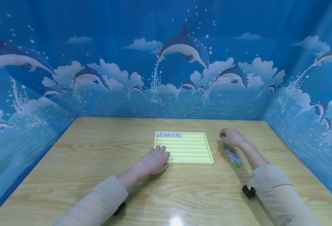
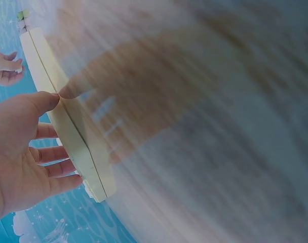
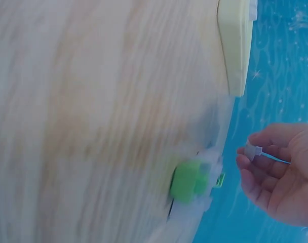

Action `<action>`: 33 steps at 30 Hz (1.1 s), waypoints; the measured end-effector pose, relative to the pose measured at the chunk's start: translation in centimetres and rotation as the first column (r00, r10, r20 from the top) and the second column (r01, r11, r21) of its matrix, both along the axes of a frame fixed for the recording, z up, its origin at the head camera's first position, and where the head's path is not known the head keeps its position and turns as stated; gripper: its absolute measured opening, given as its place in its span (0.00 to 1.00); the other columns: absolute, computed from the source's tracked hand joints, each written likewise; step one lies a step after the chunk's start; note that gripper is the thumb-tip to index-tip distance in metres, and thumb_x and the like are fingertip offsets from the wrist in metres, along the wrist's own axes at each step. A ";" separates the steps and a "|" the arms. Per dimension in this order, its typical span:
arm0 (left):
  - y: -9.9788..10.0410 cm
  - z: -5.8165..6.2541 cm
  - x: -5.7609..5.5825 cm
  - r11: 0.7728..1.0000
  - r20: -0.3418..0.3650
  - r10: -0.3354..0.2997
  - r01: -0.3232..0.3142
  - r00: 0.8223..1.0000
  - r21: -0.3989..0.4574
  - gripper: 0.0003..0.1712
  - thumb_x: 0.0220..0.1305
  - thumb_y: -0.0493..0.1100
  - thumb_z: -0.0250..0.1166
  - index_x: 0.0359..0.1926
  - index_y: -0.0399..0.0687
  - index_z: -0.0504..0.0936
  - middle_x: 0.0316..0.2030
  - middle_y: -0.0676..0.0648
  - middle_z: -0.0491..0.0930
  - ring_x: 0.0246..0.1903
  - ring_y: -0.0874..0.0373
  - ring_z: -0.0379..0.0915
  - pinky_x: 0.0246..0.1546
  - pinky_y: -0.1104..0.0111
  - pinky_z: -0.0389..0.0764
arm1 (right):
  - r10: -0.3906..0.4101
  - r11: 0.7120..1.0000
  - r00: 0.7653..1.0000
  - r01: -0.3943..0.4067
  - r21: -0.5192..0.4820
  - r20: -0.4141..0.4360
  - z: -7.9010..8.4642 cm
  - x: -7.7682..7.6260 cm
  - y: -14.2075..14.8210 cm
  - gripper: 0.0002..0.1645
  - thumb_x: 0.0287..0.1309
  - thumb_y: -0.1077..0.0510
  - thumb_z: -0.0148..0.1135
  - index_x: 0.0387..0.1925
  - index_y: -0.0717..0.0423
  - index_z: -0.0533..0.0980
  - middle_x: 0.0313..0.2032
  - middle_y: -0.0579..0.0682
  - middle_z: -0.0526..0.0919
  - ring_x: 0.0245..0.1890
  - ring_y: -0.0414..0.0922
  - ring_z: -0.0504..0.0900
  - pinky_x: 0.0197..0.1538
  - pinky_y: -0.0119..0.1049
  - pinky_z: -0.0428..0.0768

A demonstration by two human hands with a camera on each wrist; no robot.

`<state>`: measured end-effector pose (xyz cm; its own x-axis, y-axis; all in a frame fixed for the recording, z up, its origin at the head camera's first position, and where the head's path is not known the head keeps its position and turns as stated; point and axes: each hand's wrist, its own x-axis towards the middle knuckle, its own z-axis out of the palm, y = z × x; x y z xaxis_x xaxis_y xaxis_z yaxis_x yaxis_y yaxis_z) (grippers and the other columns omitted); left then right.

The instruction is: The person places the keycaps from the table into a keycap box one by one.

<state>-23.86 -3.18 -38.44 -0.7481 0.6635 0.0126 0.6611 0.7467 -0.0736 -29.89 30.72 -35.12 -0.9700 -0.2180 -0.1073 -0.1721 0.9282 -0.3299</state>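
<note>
Peering in through the cameras from my remote seat, I find the right hand [image 3: 288, 174] with its grip together, thumb and fingertips clamped on a small whitish block [image 3: 253, 151]. I have that block to the right of the tray, near the far end of a loose cluster of small pale lavender-white blocks [image 1: 233, 158]. One bright green block [image 1: 236, 164] lies at the cluster's near end (easily the boldest colour among the pieces).

My other grip, the left hand [image 1: 155, 160], has its fingers spread apart and resting at the near left corner of a pale yellow-green, rectangular, ridged tray [image 1: 188, 150]. In the left wrist view I see its thumb touching the tray's side. Six small whitish blocks [image 1: 171, 134] stand side by side at the left end of the tray's farthest row.

Farther out, I have beige sleeves [image 1: 281, 191] on both forearms and a black device [image 1: 249, 191] below the right wrist. Everything lies on a light wood-grain worktop [image 1: 112, 138]. Around its back and sides hangs a blue fabric curtain [image 1: 120, 25] printed with leaping dolphins, white clouds and water.
</note>
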 end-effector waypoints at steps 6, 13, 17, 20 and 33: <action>0.0 0.0 0.0 1.000 0.009 0.002 -0.002 1.000 -0.005 0.15 0.62 0.51 0.59 0.41 0.44 0.76 0.38 0.45 0.70 0.40 0.52 0.67 0.40 0.63 0.76 | 0.027 0.999 0.999 -0.028 -0.031 -0.035 0.0 -0.2 -1.3 0.20 0.51 0.66 0.54 0.46 0.74 0.73 0.41 0.65 0.78 0.40 0.56 0.76 0.45 0.50 0.76; 0.1 -0.2 -0.1 1.000 0.003 0.001 -0.001 1.000 -0.011 0.16 0.62 0.52 0.59 0.41 0.44 0.76 0.38 0.44 0.71 0.39 0.52 0.67 0.39 0.63 0.76 | 0.017 0.996 0.999 -0.021 -0.088 -0.047 0.0 -0.4 -2.0 0.18 0.47 0.70 0.54 0.43 0.73 0.72 0.36 0.61 0.77 0.34 0.52 0.75 0.40 0.44 0.77; 0.0 -0.2 -0.1 1.000 0.000 -0.001 0.001 1.000 -0.019 0.15 0.62 0.52 0.58 0.40 0.44 0.75 0.38 0.44 0.70 0.40 0.52 0.67 0.38 0.64 0.76 | 0.023 0.995 0.998 -0.028 -0.098 -0.056 -0.2 -0.5 -2.3 0.19 0.46 0.70 0.53 0.44 0.72 0.72 0.39 0.62 0.77 0.37 0.54 0.75 0.40 0.45 0.77; 0.0 -0.1 0.0 1.000 -0.007 -0.005 0.004 1.000 -0.019 0.15 0.62 0.51 0.58 0.40 0.44 0.75 0.38 0.45 0.70 0.39 0.52 0.67 0.38 0.64 0.76 | 0.038 0.991 0.995 -0.049 -0.124 -0.092 -0.3 -0.5 -2.5 0.19 0.48 0.70 0.53 0.45 0.72 0.72 0.41 0.63 0.77 0.40 0.56 0.76 0.42 0.47 0.77; 0.0 0.0 -0.1 1.000 0.001 -0.007 0.007 1.000 -0.002 0.14 0.62 0.50 0.59 0.38 0.44 0.75 0.38 0.44 0.70 0.39 0.51 0.67 0.36 0.63 0.76 | 0.037 0.955 0.989 -0.076 -0.286 -0.141 0.3 -0.5 -4.2 0.15 0.59 0.67 0.55 0.47 0.70 0.73 0.45 0.63 0.77 0.40 0.53 0.78 0.41 0.42 0.79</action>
